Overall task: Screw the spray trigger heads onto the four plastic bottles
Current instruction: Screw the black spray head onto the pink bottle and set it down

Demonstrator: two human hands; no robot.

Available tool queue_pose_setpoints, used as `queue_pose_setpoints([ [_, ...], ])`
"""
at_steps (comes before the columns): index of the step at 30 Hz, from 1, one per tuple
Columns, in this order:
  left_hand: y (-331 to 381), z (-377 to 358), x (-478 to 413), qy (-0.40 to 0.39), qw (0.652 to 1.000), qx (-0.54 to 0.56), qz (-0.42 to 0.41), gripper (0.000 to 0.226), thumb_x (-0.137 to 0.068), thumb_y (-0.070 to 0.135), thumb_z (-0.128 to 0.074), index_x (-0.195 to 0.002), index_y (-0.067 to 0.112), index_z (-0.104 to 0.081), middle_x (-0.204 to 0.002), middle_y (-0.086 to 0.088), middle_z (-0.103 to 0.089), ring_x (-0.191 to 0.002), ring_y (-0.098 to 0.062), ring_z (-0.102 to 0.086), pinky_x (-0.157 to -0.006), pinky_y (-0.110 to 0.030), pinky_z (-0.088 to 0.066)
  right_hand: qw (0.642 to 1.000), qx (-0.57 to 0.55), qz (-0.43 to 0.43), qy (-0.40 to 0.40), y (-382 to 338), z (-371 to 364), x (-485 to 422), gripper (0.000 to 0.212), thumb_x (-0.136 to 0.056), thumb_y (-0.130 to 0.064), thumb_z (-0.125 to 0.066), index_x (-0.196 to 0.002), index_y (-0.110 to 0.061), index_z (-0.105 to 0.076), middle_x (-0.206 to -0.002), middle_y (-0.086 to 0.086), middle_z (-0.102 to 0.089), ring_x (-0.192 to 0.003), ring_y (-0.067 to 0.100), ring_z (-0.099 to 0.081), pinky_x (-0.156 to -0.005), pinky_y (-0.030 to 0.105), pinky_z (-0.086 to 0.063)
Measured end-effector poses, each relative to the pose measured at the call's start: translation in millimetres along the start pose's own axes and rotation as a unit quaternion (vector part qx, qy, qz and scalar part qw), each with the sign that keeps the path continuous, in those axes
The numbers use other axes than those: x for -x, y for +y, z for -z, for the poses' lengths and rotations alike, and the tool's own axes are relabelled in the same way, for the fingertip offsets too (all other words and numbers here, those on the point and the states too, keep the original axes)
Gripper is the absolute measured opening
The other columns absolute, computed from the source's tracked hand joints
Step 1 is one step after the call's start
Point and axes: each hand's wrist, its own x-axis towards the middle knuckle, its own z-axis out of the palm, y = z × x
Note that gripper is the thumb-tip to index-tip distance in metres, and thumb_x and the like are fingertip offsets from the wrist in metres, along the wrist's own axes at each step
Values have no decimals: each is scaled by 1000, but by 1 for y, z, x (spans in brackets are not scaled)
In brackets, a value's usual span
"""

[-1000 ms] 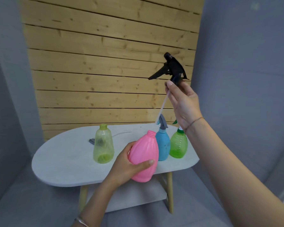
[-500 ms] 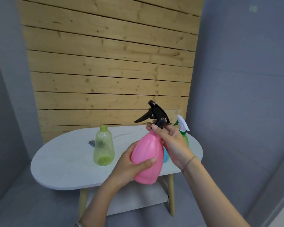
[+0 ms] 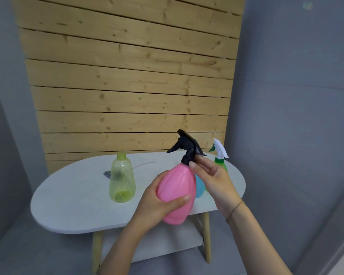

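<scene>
My left hand grips the body of a pink bottle, held tilted above the table's near edge. A black trigger head sits on the pink bottle's neck, and the fingertips of my right hand pinch its collar. Behind my right hand stand a blue bottle, mostly hidden, and a green bottle with a white trigger head. A yellow-green bottle without a head stands at the table's middle.
The white oval table has wooden legs and a lower shelf. A grey trigger head with a thin tube lies behind the yellow-green bottle. A wooden plank wall stands behind, grey walls at both sides.
My right hand brought the black trigger head down from high in the air, its tube went into the pink bottle, and the head now sits on the neck.
</scene>
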Motion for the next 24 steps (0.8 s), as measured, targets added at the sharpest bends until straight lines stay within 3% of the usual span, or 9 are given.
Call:
queue_pose_setpoints([
  [4,-2,-2,1,6,1000,-6,3,81,-47,56,-83,-120,51,-49,-116,26,-59,-103,2,-59,-71,-16,-54,995,33,35,88,1,-9,3,28,-72,-16,-81,-98,-13,-71,-99,1,-73,-91,7,-67,-71,12,-53],
  [7,-6,-1,1,-9,1000,-14,10,82,-48,54,-85,-123,48,-49,-119,22,-59,-106,-1,-59,-74,-17,-53,968,189,73,147,2,-9,3,36,-65,-29,-85,-89,-16,-62,-103,0,-61,-98,16,-52,-81,19,-44],
  [10,-6,2,1,-18,1000,-11,3,79,-49,53,-86,-120,51,-50,-117,24,-60,-101,7,-59,-74,-15,-53,952,258,67,151,4,-4,0,74,-57,-40,-88,-112,-16,-45,-120,-2,-35,-118,12,-29,-99,24,-29],
  [12,-5,4,2,-24,1000,-13,-2,80,-49,55,-86,-121,52,-50,-115,27,-60,-100,9,-59,-73,-14,-53,970,222,38,88,-1,0,-1,106,-52,-48,-86,-137,-19,-30,-137,-9,-28,-132,7,-23,-108,25,-24],
  [13,-5,6,2,-27,1000,-16,-3,80,-48,56,-86,-120,53,-49,-113,29,-60,-100,9,-58,-72,-13,-53,981,186,26,48,-3,2,0,111,-51,-52,-83,-142,-23,-27,-143,-12,-31,-136,3,-25,-111,26,-24],
  [15,-5,8,2,-27,999,-18,-4,80,-48,57,-85,-119,55,-49,-111,32,-59,-99,11,-58,-70,-11,-52,989,140,37,-16,-7,3,2,90,-56,-53,-77,-136,-29,-43,-138,-17,-50,-130,-5,-40,-111,29,-33],
  [18,-3,14,0,-4,1000,0,-5,78,-47,55,-85,-117,54,-50,-113,25,-61,-95,9,-60,-66,-10,-52,981,168,94,-19,-11,1,6,59,-67,-53,-68,-121,-31,-60,-114,-20,-65,-109,-14,-53,-97,18,-40],
  [24,-2,23,-1,18,1000,11,20,77,-42,57,-82,-112,58,-48,-114,21,-58,-100,-4,-59,-59,-8,-51,989,114,80,-42,-18,4,6,47,-82,-66,-37,-104,-42,-72,-111,-34,-66,-115,-18,-50,-94,2,-33],
])
